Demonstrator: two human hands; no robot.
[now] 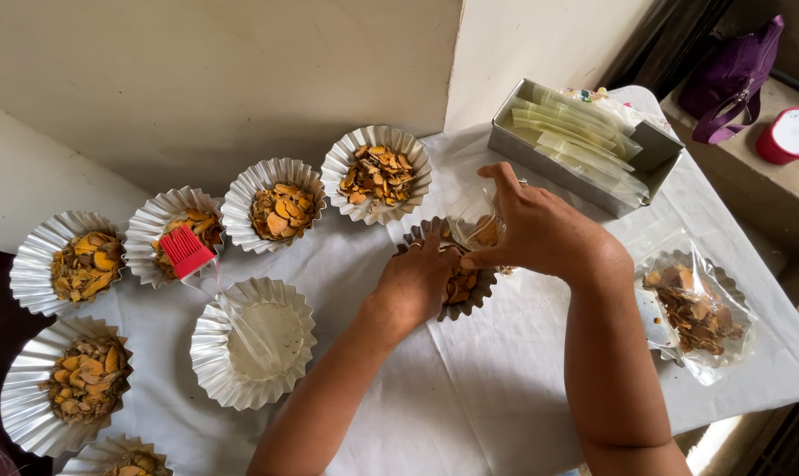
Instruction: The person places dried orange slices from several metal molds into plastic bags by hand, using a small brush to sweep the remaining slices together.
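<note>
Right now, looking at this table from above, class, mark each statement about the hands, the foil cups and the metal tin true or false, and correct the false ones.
1. The right hand grips a clear plastic bag. True.
2. The red silicone brush lies in the rectangular metal tin. False: it rests on a fluted foil cup of orange slices; the tin holds pale flat packets.
3. The left hand is at the dark fluted cup under the bag. True.
4. Every foil cup holds slices. False: the fluted foil cup with clear film holds none.
5. A purple bag sits on the white cloth. False: it sits beyond the table.
</note>
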